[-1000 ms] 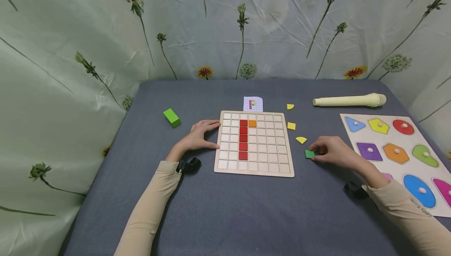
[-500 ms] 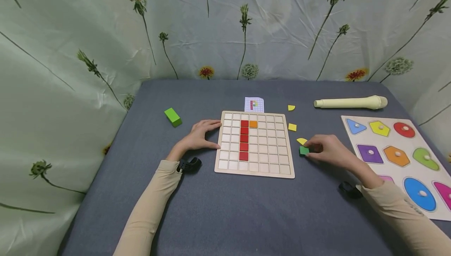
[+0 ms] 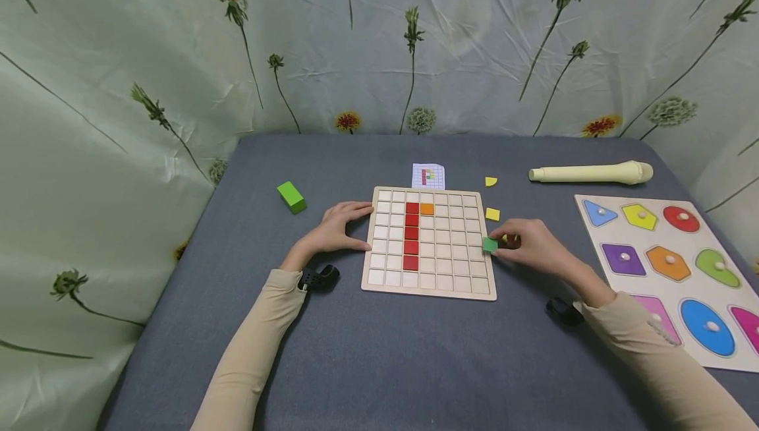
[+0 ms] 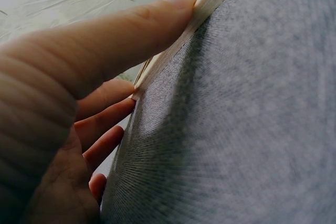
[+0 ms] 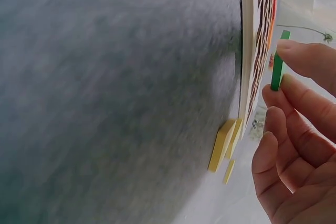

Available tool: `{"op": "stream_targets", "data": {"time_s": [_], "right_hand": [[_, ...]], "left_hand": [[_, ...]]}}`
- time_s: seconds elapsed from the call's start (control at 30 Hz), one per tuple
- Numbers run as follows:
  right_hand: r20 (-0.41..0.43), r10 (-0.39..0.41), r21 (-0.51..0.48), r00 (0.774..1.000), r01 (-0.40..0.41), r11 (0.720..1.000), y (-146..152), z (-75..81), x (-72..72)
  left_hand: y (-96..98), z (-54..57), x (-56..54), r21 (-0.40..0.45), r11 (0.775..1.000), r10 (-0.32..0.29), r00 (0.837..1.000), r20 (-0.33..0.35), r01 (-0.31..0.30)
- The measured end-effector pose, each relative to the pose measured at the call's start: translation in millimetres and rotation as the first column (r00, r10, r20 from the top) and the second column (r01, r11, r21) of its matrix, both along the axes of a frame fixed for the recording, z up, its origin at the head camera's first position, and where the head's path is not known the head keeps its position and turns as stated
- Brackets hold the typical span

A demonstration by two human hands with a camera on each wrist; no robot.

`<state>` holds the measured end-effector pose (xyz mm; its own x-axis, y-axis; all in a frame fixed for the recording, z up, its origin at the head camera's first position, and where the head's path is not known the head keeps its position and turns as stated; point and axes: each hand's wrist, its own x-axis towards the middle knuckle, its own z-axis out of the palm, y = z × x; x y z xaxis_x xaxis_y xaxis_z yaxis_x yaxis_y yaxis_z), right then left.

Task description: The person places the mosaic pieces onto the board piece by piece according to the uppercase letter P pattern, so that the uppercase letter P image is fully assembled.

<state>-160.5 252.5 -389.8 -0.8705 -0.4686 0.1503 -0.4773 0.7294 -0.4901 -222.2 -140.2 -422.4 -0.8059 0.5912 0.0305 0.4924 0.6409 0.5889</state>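
Observation:
A light wooden grid board (image 3: 441, 279) lies mid-table, with a column of red square tiles (image 3: 411, 233) and an orange tile (image 3: 426, 209) set in its cells. My left hand (image 3: 332, 230) rests against the board's left edge, thumb and fingertips touching it; the left wrist view shows the thumb (image 4: 152, 22) on the rim. Between thumb and fingers my right hand (image 3: 534, 244) pinches a green square tile (image 3: 489, 244), raised at the board's right edge. In the right wrist view that green tile (image 5: 280, 64) appears edge-on, away from the table.
Yellow pieces (image 3: 493, 214) lie right of the board, one partly hidden by my right hand. A printed pattern card (image 3: 428, 176) sits behind the board. Further out are a green block (image 3: 291, 197), a pale microphone-shaped object (image 3: 590, 172) and a knobbed shape puzzle (image 3: 637, 230).
The right hand has lifted the green tile off the table and carried it left to the board's right edge. My left hand keeps its place.

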Motion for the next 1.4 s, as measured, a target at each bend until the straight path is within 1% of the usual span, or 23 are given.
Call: {"op": "stream_targets", "data": {"time_s": [0.1, 0.37, 0.57, 0.8, 1.03, 1.27, 1.4], "right_hand": [[-0.008, 0.021, -0.018, 1.0, -0.021, 1.0, -6.1, -0.6, -3.0], [0.02, 0.05, -0.036, 0.999, -0.049, 0.998, -27.3, 2.5, -12.9], [0.012, 0.08, -0.052, 0.997, -0.079, 0.995, -42.7, 3.7, -21.5], [0.016, 0.099, -0.031, 0.995, -0.099, 0.995, -57.3, 2.3, -29.9], [0.02, 0.129, -0.006, 0.991, -0.129, 0.992, -69.2, 2.6, -35.9], [0.029, 0.125, 0.057, 0.992, -0.127, 0.99, -79.4, 0.8, -41.2], [0.038, 0.13, 0.069, 0.991, -0.132, 0.989, -83.3, 1.9, -41.8]], "left_hand": [[-0.2, -0.3, -0.4, 0.0, 1.0, 0.0, 1.0, 0.004, 0.0], [0.2, 1.0, -0.8, -0.002, 1.0, -0.006, 1.0, -0.003, 0.006], [0.5, 1.0, -0.2, 0.004, 1.0, -0.004, 1.0, 0.002, 0.004], [0.4, -0.9, -0.4, -0.001, 1.0, -0.002, 1.0, -0.002, 0.002], [0.0, -0.1, -0.4, 0.004, 1.0, -0.003, 1.0, 0.007, 0.003], [0.1, -0.4, -0.9, -0.001, 1.0, -0.008, 1.0, -0.006, 0.008], [-0.1, -0.5, -0.8, 0.003, 1.0, -0.009, 1.0, -0.007, 0.009]]}}
